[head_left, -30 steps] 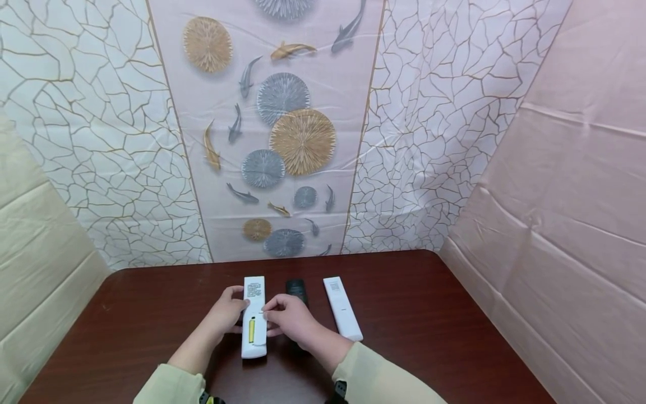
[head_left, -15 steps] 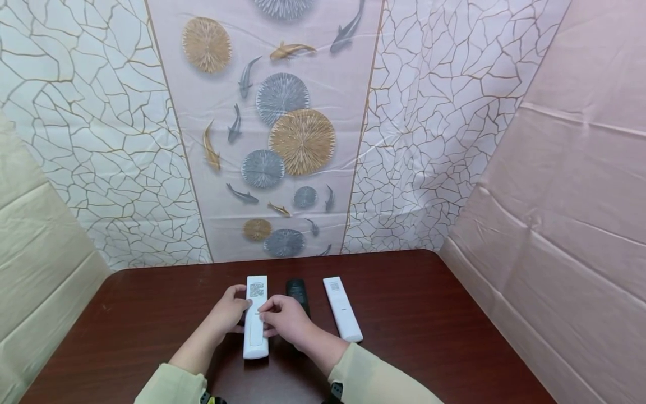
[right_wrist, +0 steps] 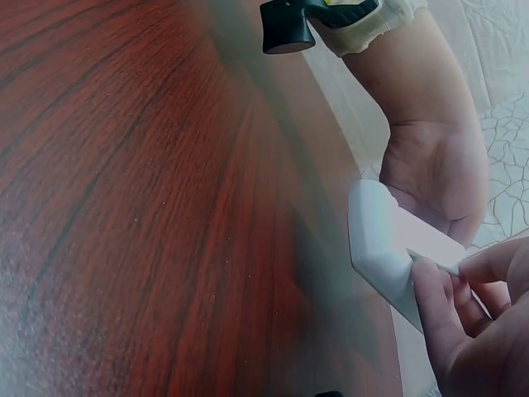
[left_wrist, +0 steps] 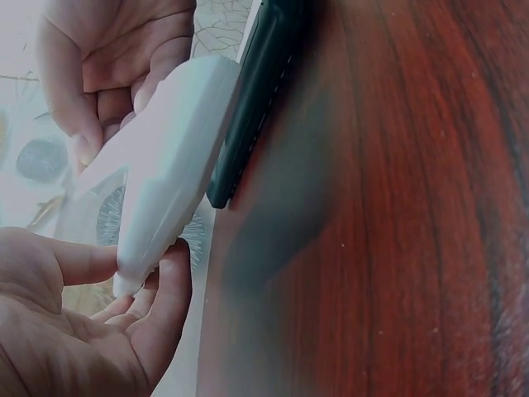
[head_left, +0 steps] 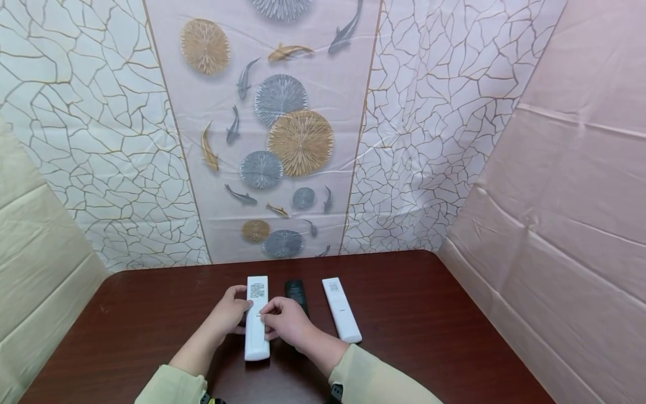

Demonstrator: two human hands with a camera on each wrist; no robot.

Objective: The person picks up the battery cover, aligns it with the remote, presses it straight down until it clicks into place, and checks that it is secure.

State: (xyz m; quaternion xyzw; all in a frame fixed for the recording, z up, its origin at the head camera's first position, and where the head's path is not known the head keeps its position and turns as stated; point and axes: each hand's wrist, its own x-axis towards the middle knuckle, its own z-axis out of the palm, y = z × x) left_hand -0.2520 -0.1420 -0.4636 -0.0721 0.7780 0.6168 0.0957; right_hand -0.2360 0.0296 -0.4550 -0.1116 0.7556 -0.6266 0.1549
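A white remote control (head_left: 258, 352) is held back side up just above the table, its printed label at the far end. My left hand (head_left: 227, 312) grips it by the left side, thumb on the back face and fingers underneath. From the right, my right hand (head_left: 292, 322) pinches the end of the white battery cover (right_wrist: 431, 240) between thumb and finger. In both wrist views the cover slants away from the remote's back, its pinched end raised and its other end against the casing. The battery compartment is hidden under it.
On the dark red wooden table (head_left: 414, 325), a black remote (head_left: 296, 293) lies just right of the held one, partly behind my right hand. Farther right lies a second white remote (head_left: 343, 311), back side up. A patterned cloth (head_left: 282, 168) hangs behind the table.
One second ago a yellow battery showed in the compartment; the cover has moved left over it and hides it. The remote has shifted slightly right. Both hands keep their hold.
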